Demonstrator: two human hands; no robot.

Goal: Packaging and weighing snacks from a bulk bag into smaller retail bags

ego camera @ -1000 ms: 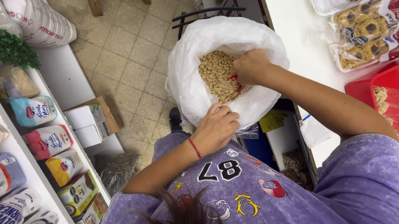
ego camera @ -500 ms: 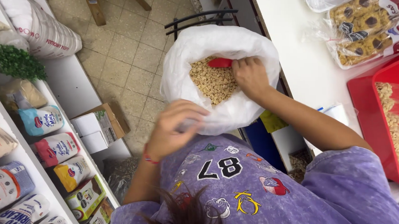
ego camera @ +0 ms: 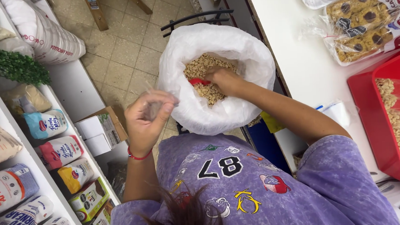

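Scooping is midway: right hand (ego camera: pixel 223 78) grips a red scoop (ego camera: pixel 199 81) buried in the white sack (ego camera: pixel 217 112) of peanuts (ego camera: pixel 207 65); left hand (ego camera: pixel 147 116) pinches what looks like a clear, unfilled bag (ego camera: pixel 153 98).

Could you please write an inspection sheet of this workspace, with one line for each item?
Surface: white counter at the right, partly bare.
Job's things: large white sack, open, holding pale nuts or grains; a red scoop lies in them.
Clutter: red tray of the same pale pieces; clear packs of cookies on the counter.
Grippers: right hand inside the sack at the scoop; left hand raised beside the sack, pinching what looks like thin clear plastic, hard to tell.
Cables: nothing seen.
Surroundings: tiled floor; white shelves with bagged goods at the left; cardboard box below; green plant.
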